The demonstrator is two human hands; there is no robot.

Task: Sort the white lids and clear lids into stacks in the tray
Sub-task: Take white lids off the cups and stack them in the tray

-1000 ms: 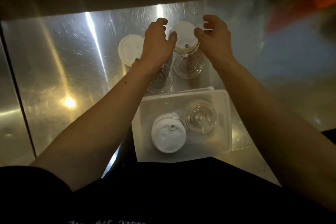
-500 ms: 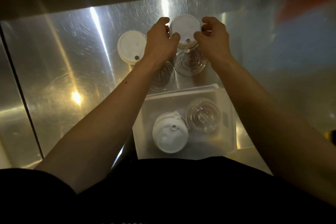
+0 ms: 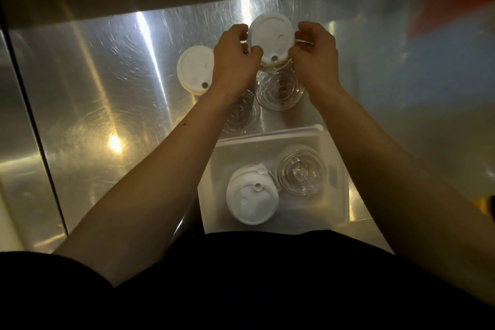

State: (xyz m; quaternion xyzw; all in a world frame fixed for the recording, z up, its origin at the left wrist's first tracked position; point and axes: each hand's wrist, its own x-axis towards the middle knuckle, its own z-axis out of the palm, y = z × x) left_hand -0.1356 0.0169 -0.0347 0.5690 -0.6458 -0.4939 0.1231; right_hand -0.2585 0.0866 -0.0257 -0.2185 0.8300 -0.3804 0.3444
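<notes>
Both hands are up at the far side of the steel counter (image 3: 107,83), pinching one white lid (image 3: 270,35) between them. Left hand (image 3: 235,61) grips its left rim, thumb under the near edge, fingers curled over the far edge. Right hand (image 3: 316,53) grips the right rim the same way. The lid is tilted, top face toward the camera, sip hole at its near edge. Something thin and pale sits right under it at the near edge; can't tell if it's a second lid.

Just below the right hand's thumb: clear lids (image 3: 280,91) on the counter, looks like a stack, count unclear. Under the left wrist: another clear lid (image 3: 241,115), partly hidden by the forearm. Just left of the left hand: a second white lid (image 3: 195,69), flat on the counter, untouched.

Nearer the body than both hands, between the forearms: the translucent tray (image 3: 337,147). Inside it, a white lid stack (image 3: 251,198) on the left and a clear lid stack (image 3: 301,171) on the right, touching or nearly so.
</notes>
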